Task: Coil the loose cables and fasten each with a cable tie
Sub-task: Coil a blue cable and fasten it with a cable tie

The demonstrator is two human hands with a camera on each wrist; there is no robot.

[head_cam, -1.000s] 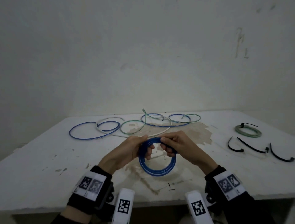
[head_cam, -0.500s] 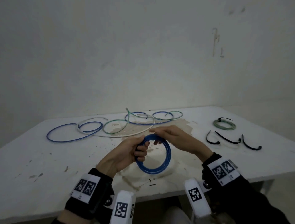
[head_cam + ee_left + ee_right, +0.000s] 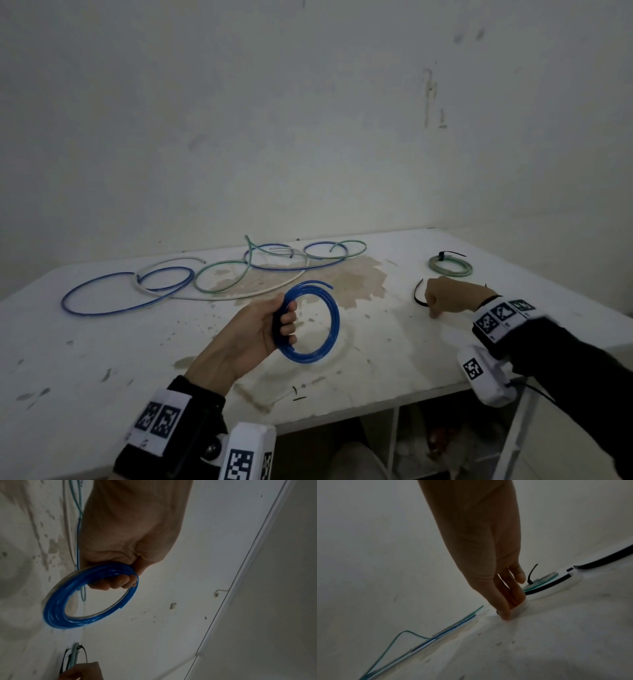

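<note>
My left hand (image 3: 253,337) grips the springy, light blue coil (image 3: 310,322) at its bunched side so it can't unwind, right hand (image 3: 448,296) fingers curled down onto a thin, slippery black tie (image 3: 418,295), whether it's pinched yet I cannot tell

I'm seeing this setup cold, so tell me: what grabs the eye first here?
The bright blue coil, gripped upright in the left hand above the middle of the stained white table. Next, the right hand reaching down to a black cable tie on the table's right side, just in front of a green coil already tied. Behind, loose blue, green and white cables sprawl along the far edge.
</note>
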